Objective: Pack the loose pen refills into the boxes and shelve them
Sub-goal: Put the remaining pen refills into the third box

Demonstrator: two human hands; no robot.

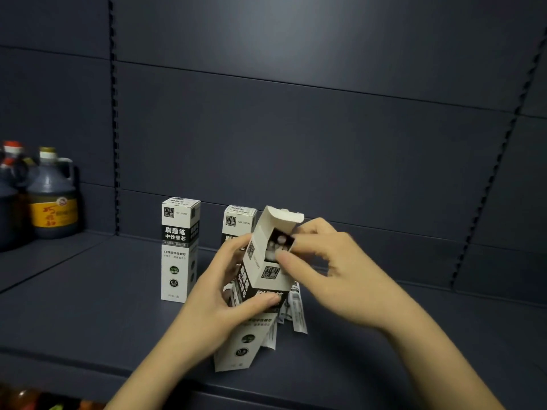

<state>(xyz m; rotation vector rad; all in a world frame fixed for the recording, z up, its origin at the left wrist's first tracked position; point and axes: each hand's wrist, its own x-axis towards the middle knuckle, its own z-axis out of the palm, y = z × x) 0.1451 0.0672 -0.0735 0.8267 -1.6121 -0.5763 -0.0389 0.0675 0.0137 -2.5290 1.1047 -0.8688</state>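
Two bare forearms reach in from the lower edge — no sleeves, no gloves. The left hand [220,287] and right hand [331,267] carry no visible rings, watch or bracelet — fingernails short and unpainted, so far as the blur allows.

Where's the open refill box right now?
Head view, centre: the open box is tilted between the left hand and right hand, before two upright boxes.

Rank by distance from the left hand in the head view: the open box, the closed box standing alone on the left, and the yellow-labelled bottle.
1. Open box: held in the left hand.
2. Closed box: upright, just left.
3. Yellow-labelled bottle: far left of shelf.
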